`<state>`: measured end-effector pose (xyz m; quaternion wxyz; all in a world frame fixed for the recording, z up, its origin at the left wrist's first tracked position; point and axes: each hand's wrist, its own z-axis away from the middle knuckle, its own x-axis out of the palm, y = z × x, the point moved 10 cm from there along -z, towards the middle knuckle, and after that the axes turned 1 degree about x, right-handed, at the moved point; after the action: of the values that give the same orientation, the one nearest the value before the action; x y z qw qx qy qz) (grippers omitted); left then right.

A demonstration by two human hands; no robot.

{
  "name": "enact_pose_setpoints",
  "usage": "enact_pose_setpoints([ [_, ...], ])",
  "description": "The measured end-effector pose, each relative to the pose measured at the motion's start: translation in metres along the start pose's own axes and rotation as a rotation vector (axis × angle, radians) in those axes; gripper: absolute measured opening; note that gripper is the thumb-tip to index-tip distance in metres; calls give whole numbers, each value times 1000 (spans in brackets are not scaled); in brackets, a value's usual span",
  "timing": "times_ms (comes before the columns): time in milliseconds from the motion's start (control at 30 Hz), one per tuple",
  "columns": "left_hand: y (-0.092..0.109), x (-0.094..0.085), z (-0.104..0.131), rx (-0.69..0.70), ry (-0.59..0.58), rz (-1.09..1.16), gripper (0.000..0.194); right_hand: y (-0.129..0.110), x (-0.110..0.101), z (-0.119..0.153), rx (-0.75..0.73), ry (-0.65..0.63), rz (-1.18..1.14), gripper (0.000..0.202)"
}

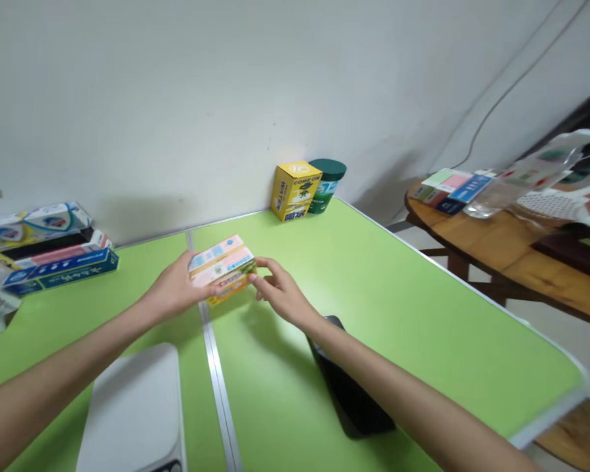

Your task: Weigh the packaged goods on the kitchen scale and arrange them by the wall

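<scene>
A small pink, white and orange printed carton [223, 265] is held between both hands over the green table. My left hand [179, 286] grips its left side, with the thumb along the front edge. At the right end, my right hand [278, 288] pinches the near corner between thumb and fingers. Fingers behind and under the carton are hidden. Beneath my right forearm lies a black smartphone [351, 393], partly covered by the arm. A white box [135, 406] sits below my left forearm, its lower end cut off by the frame.
Against the wall stand a yellow box [295, 191] and a green-lidded tub [328, 183]. Several cartons, including a blue toothpaste box [63, 271], are stacked at left. A metal seam [216, 373] crosses the green table [423, 328]. A wooden table [511, 255] at right bears a clear bottle [531, 170].
</scene>
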<state>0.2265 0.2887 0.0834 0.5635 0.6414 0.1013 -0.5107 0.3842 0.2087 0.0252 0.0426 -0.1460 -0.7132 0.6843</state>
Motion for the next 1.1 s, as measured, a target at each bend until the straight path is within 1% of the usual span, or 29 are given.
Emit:
enact_pose_setpoints([
  [67, 26, 12, -46, 90, 64, -7, 66, 25, -23, -22, 21, 107, -67, 50],
  [100, 35, 18, -69, 119, 96, -15, 65, 35, -33, -35, 20, 154, -91, 55],
  [200, 53, 35, -134, 130, 160, -48, 62, 60, -60, -77, 28, 250, -133, 74],
  [267, 62, 44, -171, 129, 176, -66, 62, 71, -77, -105, 37, 296, -143, 80],
  [367, 73, 54, -216, 139, 213, -76, 68, 83, -98, -138, 43, 337, -135, 82],
  [433, 75, 59, -238, 132, 231, -80, 73, 88, -104, -155, 34, 333, -128, 81],
  [500, 74, 65, -254, 112, 234, -84, 76, 92, -103, -167, 12, 313, -124, 79],
  [567, 71, 70, -264, 94, 234, -85, 76, 95, -101, -177, -13, 296, -122, 77],
  [633, 68, 73, -268, 109, 267, -73, 74, 100, -99, -182, -35, 296, -123, 76],
  [733, 61, 75, -265, 154, 373, 21, 71, 105, -94, -183, -70, 306, -68, 73],
  [800, 51, 80, -264, 134, 404, 97, 69, 107, -89, -181, -84, 299, 8, 71],
  [867, 41, 90, -267, 78, 365, 118, 65, 108, -84, -179, -79, 283, 75, 71],
  [967, 36, 100, -268, 22, 278, 86, 60, 109, -82, -179, -33, 264, 141, 72],
  [1033, 36, 99, -259, 27, 234, 70, 59, 105, -84, -178, 13, 255, 164, 73],
  [1100, 37, 94, -239, 74, 181, 40, 59, 95, -86, -173, 43, 249, 179, 70],
])
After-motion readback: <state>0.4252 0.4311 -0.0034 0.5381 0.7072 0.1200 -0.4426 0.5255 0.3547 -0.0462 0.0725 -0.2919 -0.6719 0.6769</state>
